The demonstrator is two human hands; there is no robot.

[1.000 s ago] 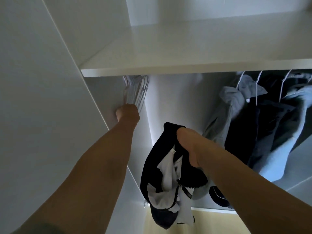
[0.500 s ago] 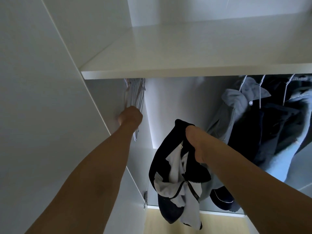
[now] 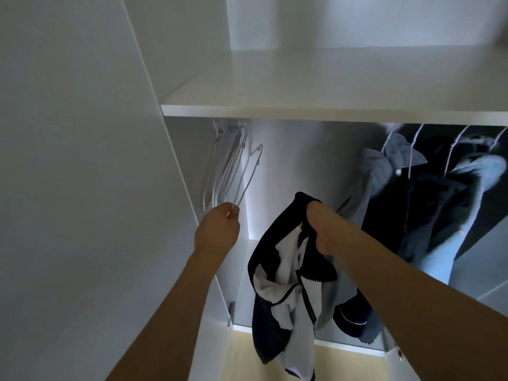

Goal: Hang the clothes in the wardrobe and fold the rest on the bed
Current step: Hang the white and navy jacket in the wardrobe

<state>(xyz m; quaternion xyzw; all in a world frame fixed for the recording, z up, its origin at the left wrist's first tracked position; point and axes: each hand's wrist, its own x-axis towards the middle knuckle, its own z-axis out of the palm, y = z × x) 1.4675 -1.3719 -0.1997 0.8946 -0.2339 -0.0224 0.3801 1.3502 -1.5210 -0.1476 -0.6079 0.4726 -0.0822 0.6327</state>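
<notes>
1. My right hand (image 3: 320, 229) has its grip closed on the collar of the dark zip jacket (image 3: 288, 284), fingers curled into the cloth. The jacket dangles below that grip in front of the open wardrobe, its pale lining and zipper showing, not yet on anything.
2. What has changed: a second ago my left hand (image 3: 218, 229) was up against the bunch of spare hangers by the wardrobe's left wall. Now it is lower and nearer to me, its grip pinched shut on the bottom of one wire hanger (image 3: 247, 174), which tilts away from the bunch with its hook free, up and to the right of that grip.
3. I judge this means the hanger is off the rail, so the next step is bringing it across to the jacket, just right of my left grip, and threading it into the shoulders.
4. Counting: one jacket in hand and one hanger in hand.
5. The spare hangers (image 3: 220, 171) above my left grip overlap too much for an exact count; several.
6. Far right of my right grip, hung clothes (image 3: 428, 204) fill the rail: I count four white hanger necks, with grey, dark and light blue garments, though the garments merge in shadow.
7. One white shelf (image 3: 330, 111) spans above both grips.
</notes>
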